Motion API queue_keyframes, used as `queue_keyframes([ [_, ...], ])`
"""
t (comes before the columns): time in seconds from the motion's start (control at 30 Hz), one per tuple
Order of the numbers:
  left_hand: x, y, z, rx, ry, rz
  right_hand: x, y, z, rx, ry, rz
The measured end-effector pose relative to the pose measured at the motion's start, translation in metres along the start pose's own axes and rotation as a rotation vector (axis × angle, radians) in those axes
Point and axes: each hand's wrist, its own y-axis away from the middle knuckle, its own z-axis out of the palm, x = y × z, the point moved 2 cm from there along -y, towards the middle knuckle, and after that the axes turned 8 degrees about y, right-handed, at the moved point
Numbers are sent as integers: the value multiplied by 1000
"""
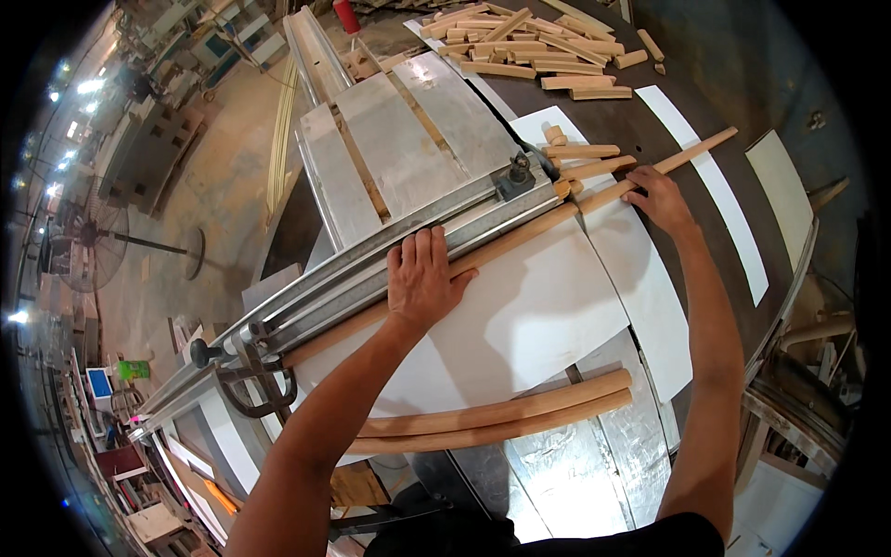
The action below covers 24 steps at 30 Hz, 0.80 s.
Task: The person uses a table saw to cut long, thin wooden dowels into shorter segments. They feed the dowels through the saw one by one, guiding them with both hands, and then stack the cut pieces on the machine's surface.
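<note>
Tan wood, one long slender strip, lies slantwise close along the grooved silver metal rail, and the left hand is spread across both, fingers over the rail, thumb at the strip's near edge, while the right hand pinches the strip out beyond the rail's end! Looks like the lining-up step, the strip being seated against its guide, and the next move seems to call for even pressure from both hands, fingers clear of the short tan wooden pieces there.
</note>
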Motion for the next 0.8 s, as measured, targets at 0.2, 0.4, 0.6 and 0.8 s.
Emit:
queue_keyframes([
  [0.2, -2, 0, 3, -29, 27, -43, -4, 17, 0, 11, 59, 102],
  [0.4, 0, 1, -2, 3, 40, -54, -12, 56, -12, -88, 153, 148],
  [0.6, 2, -3, -7, 3, 79, -82, -21, 92, -24, -89, 153, 88],
  [0.8, 0, -1, -12, 22, 62, -76, -45, 116, -46, -41, 136, 52],
])
